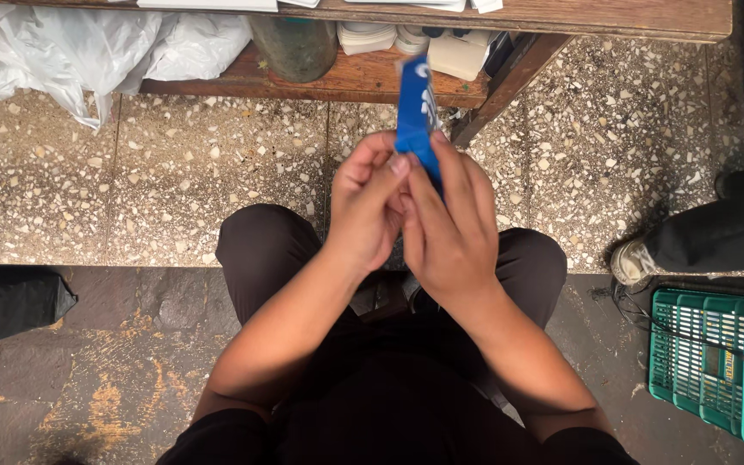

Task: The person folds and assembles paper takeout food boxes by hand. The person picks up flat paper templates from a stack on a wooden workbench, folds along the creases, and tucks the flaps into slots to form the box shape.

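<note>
**Two hands pinch a blue packet above the knees**

The fingers of the left hand (370,200) are curled together, thumb and forefinger tip pressed against the lower edge of a narrow blue packet (416,112). The right hand (448,228) lies against the left, its long fingers stretched upward and closed over the packet's lower part, so the bottom end of the packet is hidden between the two hands. The packet stands nearly upright, its upper end rising clear of the fingertips, blue with some white marking.

Both forearms run down toward the camera, bare below dark short sleeves. Under the hands are the person's knees in dark brown trousers (264,245), the person being seated or crouched over a speckled terrazzo floor (182,172).

Ahead stands a wooden bench (346,79) with a low shelf; white plastic bags (71,43) lie at its left, a dark jar (296,47) and small white boxes further along. At the right, another person's shoe (632,261) and dark trouser leg come in, just above a green plastic basket (699,362). A black bag (6,301) lies at the left edge.
</note>
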